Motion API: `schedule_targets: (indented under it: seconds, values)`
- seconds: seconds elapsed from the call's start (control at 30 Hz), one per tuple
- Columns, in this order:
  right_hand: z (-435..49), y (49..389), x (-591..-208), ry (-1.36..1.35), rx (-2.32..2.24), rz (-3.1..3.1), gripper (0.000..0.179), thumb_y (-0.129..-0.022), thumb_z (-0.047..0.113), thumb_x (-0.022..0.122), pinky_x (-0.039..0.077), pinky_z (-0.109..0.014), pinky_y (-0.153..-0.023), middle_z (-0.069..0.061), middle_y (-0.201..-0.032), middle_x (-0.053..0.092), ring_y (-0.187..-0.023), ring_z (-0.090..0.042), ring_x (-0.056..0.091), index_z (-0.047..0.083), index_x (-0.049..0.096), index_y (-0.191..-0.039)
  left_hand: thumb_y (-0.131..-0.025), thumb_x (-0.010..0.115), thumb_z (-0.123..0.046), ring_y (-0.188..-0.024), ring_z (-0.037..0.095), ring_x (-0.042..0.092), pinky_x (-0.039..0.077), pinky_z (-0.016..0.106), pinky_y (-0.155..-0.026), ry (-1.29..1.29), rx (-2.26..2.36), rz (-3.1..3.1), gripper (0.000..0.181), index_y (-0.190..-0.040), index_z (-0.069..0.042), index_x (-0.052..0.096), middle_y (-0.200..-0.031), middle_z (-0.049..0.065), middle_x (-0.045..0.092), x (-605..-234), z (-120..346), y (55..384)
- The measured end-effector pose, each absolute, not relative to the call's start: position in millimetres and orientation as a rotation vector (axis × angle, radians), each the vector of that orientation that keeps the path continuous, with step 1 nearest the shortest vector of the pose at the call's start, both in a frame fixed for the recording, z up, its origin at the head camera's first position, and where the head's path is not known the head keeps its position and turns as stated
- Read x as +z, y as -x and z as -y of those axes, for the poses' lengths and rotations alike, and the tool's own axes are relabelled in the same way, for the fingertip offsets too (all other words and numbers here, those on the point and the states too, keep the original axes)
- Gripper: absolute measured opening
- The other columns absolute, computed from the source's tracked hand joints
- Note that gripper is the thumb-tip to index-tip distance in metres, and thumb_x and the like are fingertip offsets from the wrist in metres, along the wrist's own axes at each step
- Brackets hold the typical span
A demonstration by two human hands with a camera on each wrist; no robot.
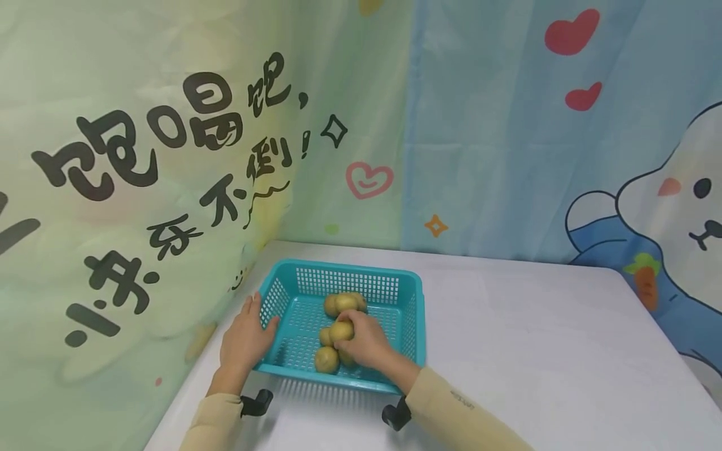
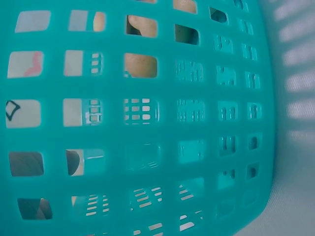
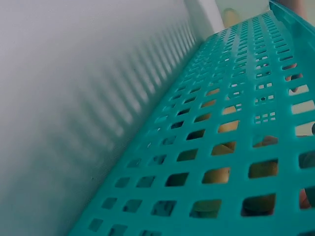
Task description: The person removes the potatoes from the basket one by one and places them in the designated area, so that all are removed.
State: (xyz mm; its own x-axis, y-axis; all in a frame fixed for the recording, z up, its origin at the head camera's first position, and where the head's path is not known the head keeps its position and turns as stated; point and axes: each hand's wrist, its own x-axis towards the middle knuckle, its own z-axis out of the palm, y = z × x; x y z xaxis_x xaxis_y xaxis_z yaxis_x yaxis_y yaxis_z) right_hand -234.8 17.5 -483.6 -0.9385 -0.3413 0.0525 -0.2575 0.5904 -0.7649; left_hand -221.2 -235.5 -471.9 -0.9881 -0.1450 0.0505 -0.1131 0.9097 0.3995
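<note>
A turquoise plastic basket (image 1: 418,326) with perforated sides stands on the white table. Inside it lie several yellow-brown potatoes (image 1: 326,360), some at the back middle and some towards the front. Reaching over the front right, my right hand (image 1: 366,341) holds a potato (image 1: 341,331) between thumb and fingers, above or among the others. My left hand (image 1: 245,335) rests on the left rim, fingers fairly straight and thumb towards the inside. Both wrist views look through the slotted basket wall (image 2: 167,88), and potatoes (image 3: 216,175) show in patches behind it in the right wrist view.
The white table (image 1: 536,338) extends to the right of the basket. A printed curtain (image 1: 479,125) with hearts, characters and a cartoon animal hangs behind and along the left side. A black wrist mount (image 1: 256,403) shows near the left wrist, another black mount (image 1: 397,414) near the right.
</note>
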Motion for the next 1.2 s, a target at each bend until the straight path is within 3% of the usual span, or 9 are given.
schedule_targets:
  seconds: [0.43,0.73,0.97,1.2]
  values:
    - [-42,231,-477,0.484,-1.485,-2.635,0.054,-0.079,0.015,0.075,0.053,-0.038,-0.079,-0.011,-0.123,0.060,-0.101,-0.024,0.060,0.004,0.056,-0.129,-0.098,0.052,-0.034,-0.133,0.049,0.038,0.042,0.062,-0.096,-0.205,-0.606,2.984,0.075,-0.155,0.001,0.017,-0.156,0.028,0.022,-474,235,222]
    - [-79,215,-458,0.463,-1.536,-2.650,0.049,-0.080,0.014,0.078,0.050,-0.041,-0.086,-0.007,-0.122,0.057,-0.106,-0.024,0.055,0.008,0.060,-0.125,-0.098,0.052,-0.036,-0.132,0.049,0.039,0.044,0.061,-0.093,-0.202,-0.609,2.968,0.075,-0.155,0.000,0.019,-0.156,0.027,0.023,-476,237,222]
    - [-108,201,-457,0.392,-1.593,-2.725,0.051,-0.079,0.009,0.079,0.053,-0.029,-0.074,-0.004,-0.124,0.056,-0.102,-0.023,0.056,0.014,0.061,-0.127,-0.098,0.052,-0.037,-0.131,0.050,0.040,0.044,0.061,-0.092,-0.173,-0.615,2.964,0.075,-0.153,0.004,0.020,-0.156,0.028,0.023,-476,237,222]
    - [-126,193,-464,0.440,-1.681,-2.712,0.054,-0.078,0.007,0.080,0.056,-0.027,-0.078,-0.005,-0.125,0.055,-0.107,-0.024,0.057,0.017,0.060,-0.127,-0.098,0.052,-0.036,-0.133,0.049,0.037,0.041,0.062,-0.098,-0.174,-0.621,2.967,0.076,-0.151,0.009,0.022,-0.155,0.029,0.025,-476,237,222]
